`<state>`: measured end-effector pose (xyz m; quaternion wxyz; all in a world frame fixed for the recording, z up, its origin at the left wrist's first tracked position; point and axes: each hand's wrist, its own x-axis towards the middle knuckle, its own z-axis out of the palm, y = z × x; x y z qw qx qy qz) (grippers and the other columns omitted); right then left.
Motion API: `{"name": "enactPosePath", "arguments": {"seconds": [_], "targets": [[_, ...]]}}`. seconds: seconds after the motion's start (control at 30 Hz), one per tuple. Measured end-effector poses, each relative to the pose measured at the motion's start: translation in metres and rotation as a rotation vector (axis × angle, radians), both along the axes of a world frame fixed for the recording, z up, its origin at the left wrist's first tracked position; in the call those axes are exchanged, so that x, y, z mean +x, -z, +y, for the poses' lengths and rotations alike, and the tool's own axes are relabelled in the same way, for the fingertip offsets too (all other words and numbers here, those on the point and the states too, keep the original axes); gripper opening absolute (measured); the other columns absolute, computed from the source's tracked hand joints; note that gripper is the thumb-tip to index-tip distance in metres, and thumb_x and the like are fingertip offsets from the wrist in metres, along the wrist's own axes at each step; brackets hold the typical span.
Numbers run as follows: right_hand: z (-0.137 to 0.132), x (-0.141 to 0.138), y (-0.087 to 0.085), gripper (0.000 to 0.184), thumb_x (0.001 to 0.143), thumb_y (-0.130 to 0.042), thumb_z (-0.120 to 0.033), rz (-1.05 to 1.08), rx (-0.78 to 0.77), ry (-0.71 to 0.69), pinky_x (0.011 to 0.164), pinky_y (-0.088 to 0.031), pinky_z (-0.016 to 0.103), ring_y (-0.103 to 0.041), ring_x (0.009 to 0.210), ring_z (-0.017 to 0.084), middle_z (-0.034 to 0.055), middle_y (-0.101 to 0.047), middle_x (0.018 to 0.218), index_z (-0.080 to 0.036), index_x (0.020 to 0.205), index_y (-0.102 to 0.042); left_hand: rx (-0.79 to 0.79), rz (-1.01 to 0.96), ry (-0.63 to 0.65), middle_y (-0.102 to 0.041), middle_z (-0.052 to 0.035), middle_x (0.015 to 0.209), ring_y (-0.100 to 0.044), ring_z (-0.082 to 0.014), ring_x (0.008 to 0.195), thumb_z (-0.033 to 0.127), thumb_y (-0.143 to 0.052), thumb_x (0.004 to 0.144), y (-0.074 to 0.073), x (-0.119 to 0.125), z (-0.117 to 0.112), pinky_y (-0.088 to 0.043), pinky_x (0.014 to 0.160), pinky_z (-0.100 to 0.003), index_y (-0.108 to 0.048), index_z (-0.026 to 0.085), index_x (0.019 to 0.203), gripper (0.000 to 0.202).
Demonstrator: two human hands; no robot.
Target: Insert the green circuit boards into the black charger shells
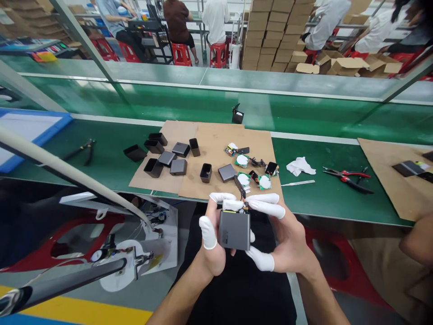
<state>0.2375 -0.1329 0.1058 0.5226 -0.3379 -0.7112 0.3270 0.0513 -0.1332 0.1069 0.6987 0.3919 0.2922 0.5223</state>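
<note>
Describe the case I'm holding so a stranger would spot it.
Find the green bench, then look at its near edge, at the left hand and right hand. Between them is a boxy dark gray case. Unlike the loose cases on the brown sheet, it is held, with wiring at its top.

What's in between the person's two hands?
A dark grey case is between the left hand and the right hand, with small electronic parts showing at its top. You see it in the head view.

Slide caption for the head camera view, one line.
Left hand and right hand, in white finger cots, hold a grey casing near the green workbench.
</note>
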Motion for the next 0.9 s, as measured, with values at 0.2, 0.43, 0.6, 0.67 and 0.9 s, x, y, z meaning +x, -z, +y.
{"name": "enactPosePath", "arguments": {"seconds": [0.2, 0.43, 0.6, 0.67, 0.9], "targets": [[0.009, -0.001, 0.012, 0.07, 0.078, -0.093, -0.035, 0.213, -0.166, 0.062, 0.106, -0.063, 0.051, -0.071, 0.121, 0.032, 0.012, -0.07, 0.132, -0.029, 0.143, -0.068, 0.007, 0.125, 0.162, -0.071, -0.0034, 0.091, -0.064, -0.0131, 0.057, 0.075, -0.063, 0.098, -0.013, -0.011, 0.006, -0.045, 0.049, -0.021, -0.046, 0.025, 0.143, 0.069], [0.016, -0.005, 0.0, 0.05, 0.085, -0.091, -0.053, 0.405, -0.357, 0.139, 0.091, -0.067, 0.042, -0.075, 0.098, 0.025, 0.007, -0.078, 0.115, -0.031, 0.128, -0.076, -0.074, 0.239, 0.245, -0.073, -0.0047, 0.095, -0.066, -0.0118, 0.056, 0.065, -0.074, 0.097, -0.021, -0.014, 0.007, -0.044, 0.05, -0.021, -0.041, 0.024, 0.148, 0.072], [0.021, -0.007, -0.009, 0.038, 0.092, -0.085, -0.054, 0.407, -0.433, 0.137, 0.089, -0.067, 0.039, -0.077, 0.095, 0.023, 0.0055, -0.079, 0.109, -0.03, 0.12, -0.079, -0.041, 0.248, 0.139, -0.074, -0.0056, 0.094, -0.074, -0.0172, 0.061, 0.07, -0.074, 0.094, -0.01, -0.009, 0.003, -0.042, 0.04, -0.017, -0.05, 0.023, 0.134, 0.067], [0.022, -0.007, -0.012, 0.033, 0.096, -0.08, -0.055, 0.392, -0.451, 0.137, 0.088, -0.067, 0.04, -0.077, 0.095, 0.024, 0.0054, -0.079, 0.107, -0.029, 0.117, -0.079, -0.045, 0.247, 0.128, -0.074, -0.006, 0.092, -0.075, -0.0183, 0.06, 0.072, -0.076, 0.091, -0.008, -0.009, 0.003, -0.041, 0.038, -0.016, -0.052, 0.022, 0.128, 0.068], [0.02, -0.007, -0.025, 0.038, 0.094, -0.081, -0.061, 0.305, -0.424, 0.191, 0.082, -0.068, 0.04, -0.077, 0.09, 0.024, 0.0058, -0.08, 0.105, -0.028, 0.112, -0.08, -0.035, 0.273, 0.138, -0.076, -0.0132, 0.108, -0.075, -0.0202, 0.074, 0.072, -0.083, 0.083, -0.013, -0.006, 0.0, -0.05, 0.047, -0.02, -0.054, 0.021, 0.137, 0.079]]}}
